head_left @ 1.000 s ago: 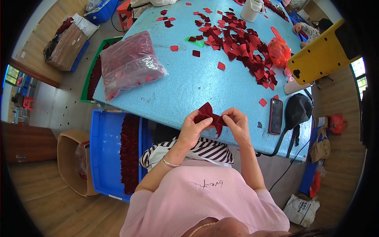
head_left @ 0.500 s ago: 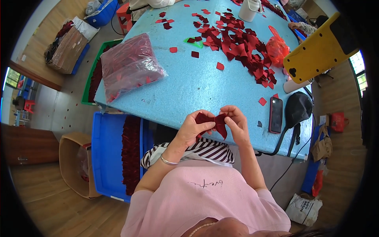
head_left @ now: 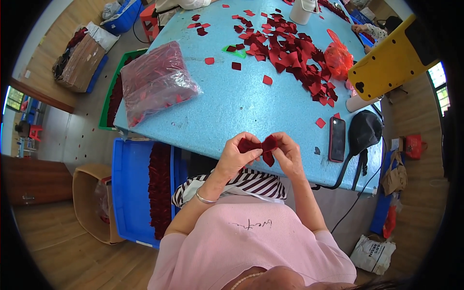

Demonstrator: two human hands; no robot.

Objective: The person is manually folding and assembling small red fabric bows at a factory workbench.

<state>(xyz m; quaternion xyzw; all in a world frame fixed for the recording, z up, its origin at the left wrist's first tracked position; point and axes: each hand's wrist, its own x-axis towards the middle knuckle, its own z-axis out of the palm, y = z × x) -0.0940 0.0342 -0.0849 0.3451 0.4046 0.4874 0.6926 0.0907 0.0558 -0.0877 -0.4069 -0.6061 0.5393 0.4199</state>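
Note:
Between my two hands, just over the near edge of the blue table [head_left: 227,108], is a dark red fabric bow [head_left: 268,153], pinched narrow at its middle. My left hand [head_left: 236,153] grips its left loop and middle, thumb laid along the front. With thumb and fingertips, my right hand [head_left: 288,155] pinches the right side, where a tail hangs down. Farther back on the table lies a loose heap of red fabric pieces [head_left: 295,53], with a few scattered nearer me. A clear plastic bag [head_left: 157,82] packed with red pieces rests on the table's left.
Right of my hands are a phone [head_left: 337,139], a black cap-like item [head_left: 365,131] with straps, and a yellow holder [head_left: 386,63]. At my left stands a blue tray [head_left: 129,193] with a row of dark red pieces. A person's hand [head_left: 358,28] shows at the far right.
My right fingers have shifted on the bow's right side and are now more tightly closed. That side has changed from a flared flap to a rounded loop with a tail below.

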